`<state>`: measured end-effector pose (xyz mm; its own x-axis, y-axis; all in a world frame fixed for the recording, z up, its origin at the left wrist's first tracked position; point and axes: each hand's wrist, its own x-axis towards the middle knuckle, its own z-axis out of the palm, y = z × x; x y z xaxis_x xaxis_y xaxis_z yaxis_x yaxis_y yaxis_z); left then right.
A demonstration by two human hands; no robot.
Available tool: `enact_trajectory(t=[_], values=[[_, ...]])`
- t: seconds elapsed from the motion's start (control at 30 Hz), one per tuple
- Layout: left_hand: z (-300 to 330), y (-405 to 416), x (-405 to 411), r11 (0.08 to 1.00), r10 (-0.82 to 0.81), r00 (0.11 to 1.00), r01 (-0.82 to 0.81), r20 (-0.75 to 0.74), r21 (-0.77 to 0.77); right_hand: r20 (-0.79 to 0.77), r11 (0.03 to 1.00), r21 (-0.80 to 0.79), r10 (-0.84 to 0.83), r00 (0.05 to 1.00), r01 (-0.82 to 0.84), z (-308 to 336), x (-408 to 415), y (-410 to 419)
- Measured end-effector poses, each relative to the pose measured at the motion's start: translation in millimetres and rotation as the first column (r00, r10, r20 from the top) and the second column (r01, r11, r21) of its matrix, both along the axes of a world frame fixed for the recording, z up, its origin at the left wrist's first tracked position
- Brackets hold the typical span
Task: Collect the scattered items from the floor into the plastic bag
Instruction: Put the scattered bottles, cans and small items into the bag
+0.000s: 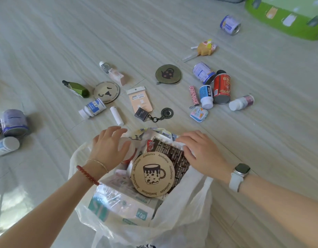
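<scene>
While both my hands are busy at the plastic bag (181,217), plenty is scattered on the floor (47,42) just past it. My left hand (108,145) is curled over a white-capped container (126,149) at the bag mouth, gripping it I think. Straight ahead of its fingers lies the white tube (117,115), long axis running away from me, so lefty is nearer. My right hand (199,149) pinches the bag's far rim by a dark packet (174,154).
</scene>
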<state>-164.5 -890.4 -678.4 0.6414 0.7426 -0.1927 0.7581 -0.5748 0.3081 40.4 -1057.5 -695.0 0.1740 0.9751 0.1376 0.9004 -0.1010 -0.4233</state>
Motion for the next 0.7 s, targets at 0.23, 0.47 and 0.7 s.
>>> enact_trajectory(t=[0.23, 0.47, 0.7], values=[[9, -1, 118, 0.963, -0.255, 0.966, 0.251, -0.032, -0.099, 0.128, 0.904, -0.185, -0.367, 0.921, 0.385, -23, 104, -9], [-52, -21, 246, 0.924, -0.304, 0.951, 0.281, -0.056, -0.259, 0.323, 0.704, -0.424, -0.470, 0.821, 0.570, -51, 204, 2], [-90, -36, 294, 0.970, -0.003, 0.998, -0.014, -0.069, -0.241, 0.616, 0.785, -0.248, -0.325, 0.718, 0.568, -80, 238, 3]])
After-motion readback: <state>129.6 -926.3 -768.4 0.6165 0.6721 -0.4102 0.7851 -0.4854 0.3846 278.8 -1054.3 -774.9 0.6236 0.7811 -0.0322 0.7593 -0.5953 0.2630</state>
